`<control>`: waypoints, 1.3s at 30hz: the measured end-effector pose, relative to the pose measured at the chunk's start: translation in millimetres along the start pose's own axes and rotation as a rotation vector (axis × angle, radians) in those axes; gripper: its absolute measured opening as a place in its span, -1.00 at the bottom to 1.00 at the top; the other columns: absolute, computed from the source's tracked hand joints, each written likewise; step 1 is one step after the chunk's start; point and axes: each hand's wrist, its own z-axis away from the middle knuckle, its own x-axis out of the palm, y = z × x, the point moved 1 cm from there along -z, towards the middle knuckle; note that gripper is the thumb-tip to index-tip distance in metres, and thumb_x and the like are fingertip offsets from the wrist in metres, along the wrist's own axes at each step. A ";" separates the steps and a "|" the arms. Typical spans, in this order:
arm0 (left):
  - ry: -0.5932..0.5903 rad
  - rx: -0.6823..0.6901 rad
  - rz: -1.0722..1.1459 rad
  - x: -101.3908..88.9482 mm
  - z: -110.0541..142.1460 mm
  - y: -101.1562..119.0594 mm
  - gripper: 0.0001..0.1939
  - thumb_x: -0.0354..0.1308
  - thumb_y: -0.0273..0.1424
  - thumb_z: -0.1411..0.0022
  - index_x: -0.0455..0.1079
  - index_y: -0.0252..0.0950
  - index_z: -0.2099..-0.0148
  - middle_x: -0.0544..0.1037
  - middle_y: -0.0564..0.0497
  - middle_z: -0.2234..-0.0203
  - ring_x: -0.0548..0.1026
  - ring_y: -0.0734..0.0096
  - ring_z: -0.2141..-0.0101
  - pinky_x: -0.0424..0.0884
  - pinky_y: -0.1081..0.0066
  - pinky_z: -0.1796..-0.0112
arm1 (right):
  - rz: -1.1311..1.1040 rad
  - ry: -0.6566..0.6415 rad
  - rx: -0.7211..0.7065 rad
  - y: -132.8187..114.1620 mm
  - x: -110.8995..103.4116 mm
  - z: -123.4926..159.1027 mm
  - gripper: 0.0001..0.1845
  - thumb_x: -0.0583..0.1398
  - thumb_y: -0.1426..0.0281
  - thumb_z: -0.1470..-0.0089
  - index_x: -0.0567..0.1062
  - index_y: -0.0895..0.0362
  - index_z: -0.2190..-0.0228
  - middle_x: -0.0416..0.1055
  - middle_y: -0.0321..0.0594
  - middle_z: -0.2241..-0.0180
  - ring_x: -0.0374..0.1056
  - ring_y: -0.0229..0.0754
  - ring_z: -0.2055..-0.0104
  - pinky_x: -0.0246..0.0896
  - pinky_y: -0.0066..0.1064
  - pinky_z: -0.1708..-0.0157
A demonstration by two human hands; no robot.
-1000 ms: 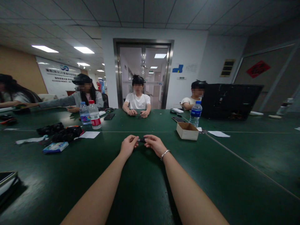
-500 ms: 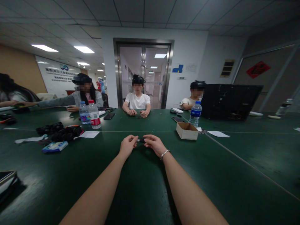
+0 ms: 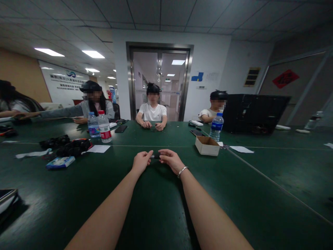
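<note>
A small dark cylindrical object with a silvery end (image 3: 156,156) lies crosswise between my two hands, just above or on the green table (image 3: 161,208). My left hand (image 3: 142,162) pinches its silvery end between thumb and fingers. On the other side, my right hand (image 3: 172,160) has its fingers closed round the dark end. The exact kind of object is too small to make out, and its ends are partly covered by my fingers. A silver bracelet (image 3: 182,172) circles my right wrist.
An open cardboard box (image 3: 207,148) and a water bottle (image 3: 216,127) stand to the right. Leftward are two more bottles (image 3: 104,129), a black gear pile (image 3: 74,147) and a blue packet (image 3: 60,162). Across the table sits a person (image 3: 153,113); a large black monitor (image 3: 256,113) stands at right.
Both hands keep hold of the small object in nearly the same place. My left hand has shifted slightly left, showing a little more of the object. The view has drifted very slightly.
</note>
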 end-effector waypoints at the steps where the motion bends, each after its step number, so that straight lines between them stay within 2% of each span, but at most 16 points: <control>1: 0.001 -0.001 0.008 0.1 0.3 0.4 -0.53 0.04 0.00 -0.02 0.32 -0.35 0.53 0.37 0.05 0.70 0.29 0.53 0.68 0.19 0.52 0.61 | 0.000 -0.001 -0.003 0.0 0.1 0.1 -0.62 0.36 0.48 0.34 0.51 0.21 0.34 0.37 -0.21 0.38 0.35 -0.31 0.48 0.29 -0.53 0.48; 9: -0.059 0.048 0.229 3.8 -1.5 -3.0 -0.59 0.16 -0.08 0.04 0.34 -0.37 0.36 0.44 -0.01 0.56 0.39 0.49 0.56 0.28 0.54 0.56 | -0.030 0.019 -0.007 1.0 0.0 -0.7 -0.64 0.36 0.48 0.33 0.50 0.22 0.35 0.37 -0.22 0.39 0.33 -0.34 0.51 0.27 -0.52 0.50; 16: -0.081 0.082 0.269 3.3 -0.8 -1.3 -0.55 0.25 -0.16 0.10 0.33 -0.32 0.20 0.45 -0.08 0.32 0.44 0.38 0.37 0.38 0.53 0.53 | -0.049 0.038 -0.002 -0.6 -0.1 -0.2 -0.66 0.35 0.48 0.32 0.50 0.23 0.35 0.38 -0.23 0.43 0.33 -0.34 0.52 0.27 -0.55 0.53; 18: -0.067 0.028 0.267 3.8 -2.7 -3.7 -0.54 0.21 -0.11 0.05 0.33 -0.31 0.17 0.45 -0.10 0.27 0.46 0.37 0.38 0.39 0.51 0.53 | -0.049 0.034 -0.006 0.0 -0.8 -0.8 -0.66 0.34 0.49 0.31 0.50 0.23 0.35 0.38 -0.23 0.43 0.33 -0.34 0.52 0.27 -0.55 0.53; 21: -0.052 -0.080 0.217 5.8 -6.0 -8.3 -0.51 0.02 -0.01 -0.07 0.35 -0.39 0.25 0.47 -0.13 0.38 0.46 0.39 0.49 0.38 0.47 0.55 | -0.046 0.040 -0.009 1.3 -1.7 -2.2 -0.67 0.34 0.49 0.31 0.50 0.22 0.36 0.38 -0.23 0.43 0.34 -0.34 0.53 0.27 -0.56 0.54; 24: -0.075 -0.079 0.125 6.3 -4.3 -6.5 -0.50 -0.05 -0.03 -0.13 0.36 -0.42 0.36 0.45 -0.12 0.48 0.44 0.40 0.53 0.35 0.49 0.57 | -0.039 0.043 -0.002 2.2 -2.2 -3.0 -0.68 0.34 0.48 0.31 0.50 0.22 0.36 0.38 -0.24 0.43 0.34 -0.34 0.53 0.27 -0.56 0.54; 27: -0.125 0.020 0.141 4.2 2.0 2.4 -0.64 0.12 -0.15 -0.04 0.35 -0.36 0.25 0.45 -0.12 0.32 0.45 0.38 0.42 0.34 0.53 0.56 | -0.046 0.048 -0.005 2.2 -2.1 -2.7 -0.67 0.34 0.46 0.29 0.50 0.22 0.36 0.38 -0.25 0.48 0.33 -0.34 0.54 0.27 -0.57 0.55; 30: -0.156 0.069 0.215 2.4 6.1 9.8 -0.51 0.24 -0.23 0.06 0.27 -0.28 0.08 0.41 -0.12 0.16 0.45 0.37 0.33 0.36 0.55 0.53 | -0.043 0.045 -0.011 1.4 -1.8 -1.8 -0.67 0.35 0.44 0.29 0.50 0.23 0.36 0.40 -0.24 0.50 0.32 -0.34 0.54 0.26 -0.58 0.55; 32: -0.166 0.021 0.195 3.0 5.4 9.8 -0.56 0.14 -0.14 -0.02 0.31 -0.34 0.13 0.45 -0.14 0.26 0.46 0.38 0.39 0.33 0.55 0.57 | -0.034 0.036 -0.005 0.7 -1.4 -1.3 -0.67 0.35 0.45 0.30 0.50 0.23 0.36 0.41 -0.23 0.48 0.32 -0.34 0.54 0.26 -0.57 0.55; 35: -0.195 -0.035 0.123 6.1 2.0 4.0 -0.54 -0.06 -0.07 -0.15 0.35 -0.42 0.30 0.45 -0.10 0.52 0.41 0.46 0.56 0.26 0.57 0.63 | -0.029 0.034 0.005 0.0 -0.9 -1.0 -0.67 0.35 0.45 0.29 0.50 0.23 0.36 0.41 -0.22 0.48 0.33 -0.34 0.54 0.27 -0.57 0.55; 37: -0.191 -0.010 0.113 7.8 0.3 -0.4 -0.59 -0.04 -0.11 -0.15 0.33 -0.41 0.29 0.42 -0.04 0.59 0.37 0.50 0.61 0.22 0.58 0.65 | -0.026 0.037 0.013 -0.1 -0.6 -1.1 -0.68 0.35 0.45 0.28 0.49 0.24 0.36 0.41 -0.22 0.49 0.33 -0.33 0.54 0.28 -0.57 0.56; 39: -0.166 0.062 0.148 8.2 -0.3 -2.8 -0.64 0.07 -0.16 -0.09 0.31 -0.36 0.20 0.43 -0.02 0.53 0.39 0.49 0.56 0.25 0.58 0.63 | -0.023 0.045 0.021 0.0 -0.6 -1.2 -0.69 0.35 0.46 0.27 0.49 0.24 0.36 0.40 -0.23 0.52 0.34 -0.33 0.54 0.28 -0.57 0.56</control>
